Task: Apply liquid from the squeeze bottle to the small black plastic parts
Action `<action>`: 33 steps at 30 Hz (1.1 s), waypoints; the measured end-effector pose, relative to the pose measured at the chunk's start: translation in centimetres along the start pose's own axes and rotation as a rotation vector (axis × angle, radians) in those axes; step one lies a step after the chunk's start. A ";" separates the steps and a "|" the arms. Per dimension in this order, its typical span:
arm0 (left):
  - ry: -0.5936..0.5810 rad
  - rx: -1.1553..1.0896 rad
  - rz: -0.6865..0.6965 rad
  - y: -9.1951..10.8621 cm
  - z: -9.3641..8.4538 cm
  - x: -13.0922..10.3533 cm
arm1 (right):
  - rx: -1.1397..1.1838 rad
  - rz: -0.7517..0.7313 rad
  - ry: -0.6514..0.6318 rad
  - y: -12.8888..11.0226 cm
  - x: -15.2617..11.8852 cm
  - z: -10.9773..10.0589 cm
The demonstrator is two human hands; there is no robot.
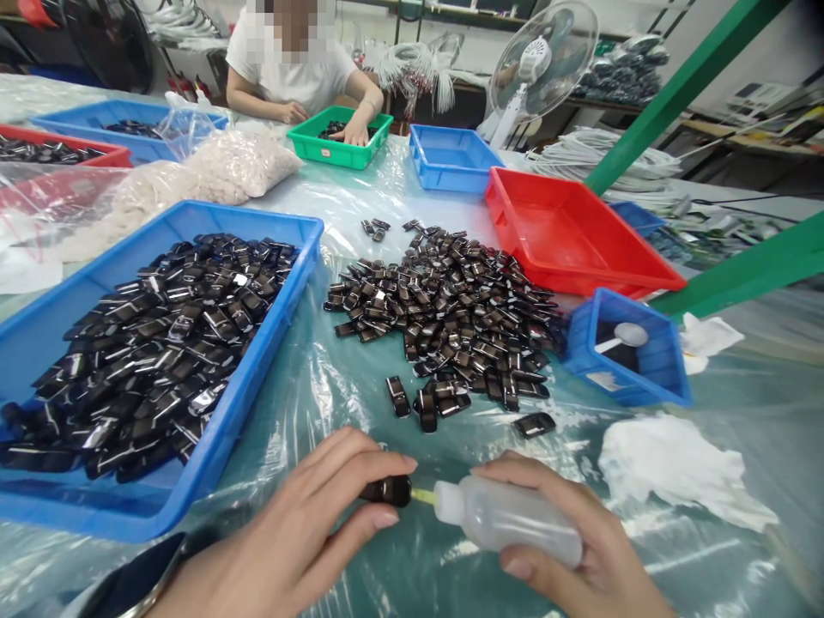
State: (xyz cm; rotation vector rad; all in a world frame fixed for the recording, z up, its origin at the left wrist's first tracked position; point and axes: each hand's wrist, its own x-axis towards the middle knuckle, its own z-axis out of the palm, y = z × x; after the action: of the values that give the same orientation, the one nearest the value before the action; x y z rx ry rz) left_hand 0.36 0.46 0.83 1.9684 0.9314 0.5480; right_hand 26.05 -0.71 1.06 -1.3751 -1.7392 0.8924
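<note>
Between the thumb and fingers of my left hand point(322, 506) is a small glossy black plastic part point(390, 490), its end turned to the right. My right hand point(572, 524) is wrapped round a translucent white squeeze bottle point(515, 519) lying on its side. The bottle's yellowish nozzle tip point(421, 495) points left and meets, or nearly meets, the end of the black part. Beyond my hands a heap of similar black parts point(451, 300) lies on the plastic-covered table. A large blue tray point(257, 369) to the left holds many more of them.
At right stand a red tray point(579, 232) and a small blue bin point(579, 330) with a white spoon point(631, 334). Crumpled white tissue point(682, 472) lies nearby. Across the table a person reaches into a green tray point(335, 153). Green posts point(682, 86) cross the right side.
</note>
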 end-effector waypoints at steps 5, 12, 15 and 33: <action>0.052 0.005 0.048 0.2 -0.1 0.4 | -0.001 0.001 -0.014 0.0 0.0 -0.1; 0.133 0.047 -0.010 0.1 0.2 0.5 | -0.033 -0.054 0.000 0.4 0.1 -0.3; 0.126 0.031 -0.007 -0.2 0.4 0.8 | -0.044 -0.076 -0.013 0.5 0.1 -0.4; 0.060 0.093 0.005 -0.5 0.1 0.6 | -0.038 -0.099 -0.034 1.0 0.1 -0.7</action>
State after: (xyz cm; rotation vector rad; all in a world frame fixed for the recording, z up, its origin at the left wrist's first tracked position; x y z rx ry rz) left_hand 0.62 1.08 0.34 2.0467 1.0057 0.5787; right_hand 27.14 -0.37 0.62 -1.2928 -1.8416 0.8365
